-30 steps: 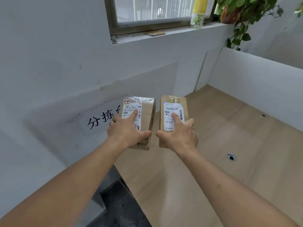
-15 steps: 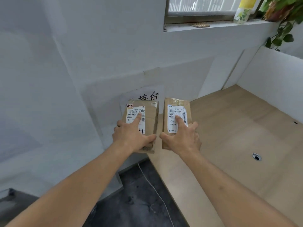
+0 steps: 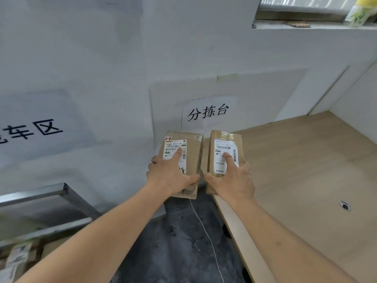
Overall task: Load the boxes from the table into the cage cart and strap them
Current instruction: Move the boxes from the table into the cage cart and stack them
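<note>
The step in hand looks like the carry from the table to the cage cart: each hand holds one small cardboard box in the air. The left hand (image 3: 172,174) grips the left box (image 3: 188,158) from above and behind, its forefinger stretched out along the white label, the thumb hooked round the near right edge and the other fingers wrapped down the far left side. The right hand (image 3: 232,180) holds the right box (image 3: 222,144) in mirror fashion, forefinger straight along the label, thumb pressed against the near left edge, remaining fingers curled over the right side. Both arms reach forward nearly straight, wrists level, and the two boxes sit side by side, close but apart.

The right box hangs over the left edge of the wooden table (image 3: 295,180); the left box is already past it, above the dark floor (image 3: 179,242). Down and to the left of the left hand stands a metal frame (image 3: 67,193), probably the cart, with labelled parcels (image 3: 18,256) inside it.

The next move likely calls for swinging both arms left and down and setting the boxes flat beside those parcels. Strapping is not yet begun.
</note>
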{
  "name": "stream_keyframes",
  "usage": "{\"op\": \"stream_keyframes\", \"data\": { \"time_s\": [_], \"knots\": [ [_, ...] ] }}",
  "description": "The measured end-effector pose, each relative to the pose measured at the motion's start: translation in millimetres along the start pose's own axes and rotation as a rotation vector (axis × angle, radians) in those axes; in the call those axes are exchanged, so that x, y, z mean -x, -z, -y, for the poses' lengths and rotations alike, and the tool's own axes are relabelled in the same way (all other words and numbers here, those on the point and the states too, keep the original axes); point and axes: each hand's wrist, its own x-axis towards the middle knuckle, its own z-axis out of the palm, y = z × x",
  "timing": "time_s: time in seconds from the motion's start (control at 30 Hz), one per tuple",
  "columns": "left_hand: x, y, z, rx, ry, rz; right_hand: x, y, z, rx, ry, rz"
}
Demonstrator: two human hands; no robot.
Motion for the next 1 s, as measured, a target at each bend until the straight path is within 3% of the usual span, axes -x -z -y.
{"op": "stream_keyframes", "data": {
  "time_s": [0.57, 1.0],
  "knots": [
    [82.4, -58.7, 40.0, 0.116, 0.345, -0.064, 30.8, -24.8, -14.6, 0.085, 0.354, 0.194],
    [175.1, -96.3, 122.7, 0.278, 0.662, -0.143, 113.0, -87.7, 23.7, 0.161, 0.675, 0.357]
  ]
}}
